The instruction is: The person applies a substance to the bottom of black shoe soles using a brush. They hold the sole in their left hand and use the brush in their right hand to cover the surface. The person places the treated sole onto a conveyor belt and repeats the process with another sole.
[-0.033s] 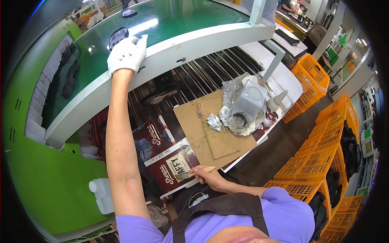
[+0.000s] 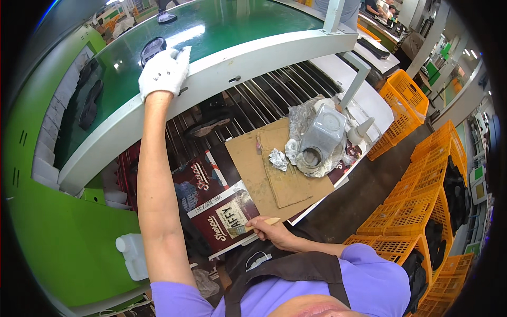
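Observation:
My left hand [image 2: 165, 74], in a white knitted glove, reaches over the rail of a green conveyor belt [image 2: 232, 21]. Its thumb stands apart from the other fingers, which are partly hidden. Just beyond them a dark shoe sole [image 2: 153, 49] lies on the belt, seeming to touch the glove. My bare right hand [image 2: 264, 228] is closed round a brush [image 2: 272, 221] with a pale wooden handle. The bristles rest over a pale label on a dark red box panel [image 2: 219, 240]. Right of it, a cut-open clear plastic jug [image 2: 323, 132] lies tilted on cardboard [image 2: 248, 164].
Metal rollers [image 2: 264, 92] run below the white rail [image 2: 264, 51]. A white squeeze bottle [image 2: 362, 130] lies by the jug, near crumpled foil [image 2: 278, 159]. Orange crates [image 2: 393, 214] stand at right, some with dark parts. A white canister [image 2: 132, 256] stands by the green machine [image 2: 58, 238].

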### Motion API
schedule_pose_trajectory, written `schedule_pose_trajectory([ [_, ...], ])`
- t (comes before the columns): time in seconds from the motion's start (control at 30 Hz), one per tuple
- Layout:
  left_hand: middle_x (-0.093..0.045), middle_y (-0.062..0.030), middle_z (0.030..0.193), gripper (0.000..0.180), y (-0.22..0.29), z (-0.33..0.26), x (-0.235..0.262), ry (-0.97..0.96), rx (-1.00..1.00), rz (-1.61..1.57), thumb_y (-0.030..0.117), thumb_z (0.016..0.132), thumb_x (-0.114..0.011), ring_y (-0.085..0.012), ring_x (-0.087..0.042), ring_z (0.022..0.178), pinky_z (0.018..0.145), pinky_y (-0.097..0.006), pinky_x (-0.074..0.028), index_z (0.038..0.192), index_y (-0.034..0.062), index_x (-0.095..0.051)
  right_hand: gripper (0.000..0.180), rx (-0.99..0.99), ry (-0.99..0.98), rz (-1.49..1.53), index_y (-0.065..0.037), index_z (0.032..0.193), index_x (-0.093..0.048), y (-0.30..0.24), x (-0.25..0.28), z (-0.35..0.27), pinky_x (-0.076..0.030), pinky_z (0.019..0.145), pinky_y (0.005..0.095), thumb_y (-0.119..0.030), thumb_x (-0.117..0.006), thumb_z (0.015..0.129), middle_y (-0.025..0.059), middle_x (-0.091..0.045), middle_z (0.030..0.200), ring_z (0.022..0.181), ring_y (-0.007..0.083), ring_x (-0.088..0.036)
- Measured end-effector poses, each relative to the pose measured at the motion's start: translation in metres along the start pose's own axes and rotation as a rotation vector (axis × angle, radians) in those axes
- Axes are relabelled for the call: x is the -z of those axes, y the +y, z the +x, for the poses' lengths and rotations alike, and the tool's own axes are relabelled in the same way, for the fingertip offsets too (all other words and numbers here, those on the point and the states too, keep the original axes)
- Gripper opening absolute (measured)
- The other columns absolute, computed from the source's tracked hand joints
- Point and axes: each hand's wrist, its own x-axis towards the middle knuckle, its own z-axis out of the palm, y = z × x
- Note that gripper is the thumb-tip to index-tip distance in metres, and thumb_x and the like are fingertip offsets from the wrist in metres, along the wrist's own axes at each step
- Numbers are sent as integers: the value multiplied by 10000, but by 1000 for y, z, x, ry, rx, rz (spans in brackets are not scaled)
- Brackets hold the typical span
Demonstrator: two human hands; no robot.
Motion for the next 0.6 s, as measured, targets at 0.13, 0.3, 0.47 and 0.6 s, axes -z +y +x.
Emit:
schedule_pose_trajectory([
  [0.13, -642, -165, 934, 478, 6, -2, 7, -47, 20, 8, 480, 865, -424, -334, -610, 889, 820, -378, -461, 909, 76, -674, 266, 45, -23, 10, -45, 945, -632, 3, 1, 1, -339, 496, 180, -288, -530, 911, -30, -484, 685, 566, 45, -415],
  [0.3, -639, -168, 917, 481, 3, -2, 6, -16, -18, 24, 474, 874, -420, -331, -610, 871, 807, -379, -461, 879, 60, -666, 271, 28, -14, 9, -46, 947, -633, 3, 1, 1, -337, 495, 182, -294, -529, 913, -28, -482, 680, 569, 45, -412],
  [0.47, -639, -153, 953, 478, 4, -4, 7, -13, -9, 9, 474, 876, -415, -326, -606, 887, 819, -372, -457, 898, 68, -666, 266, 16, -6, 12, -47, 952, -631, -1, -1, -1, -335, 495, 185, -286, -518, 919, -27, -479, 682, 571, 47, -408],
  [0.6, -637, -157, 955, 480, 3, -4, 3, 21, -30, 1, 475, 877, -413, -328, -605, 883, 816, -375, -456, 902, 68, -665, 263, 14, -9, 11, -45, 959, -629, 0, 0, -1, -337, 499, 185, -278, -513, 922, -26, -476, 686, 570, 48, -404],
])
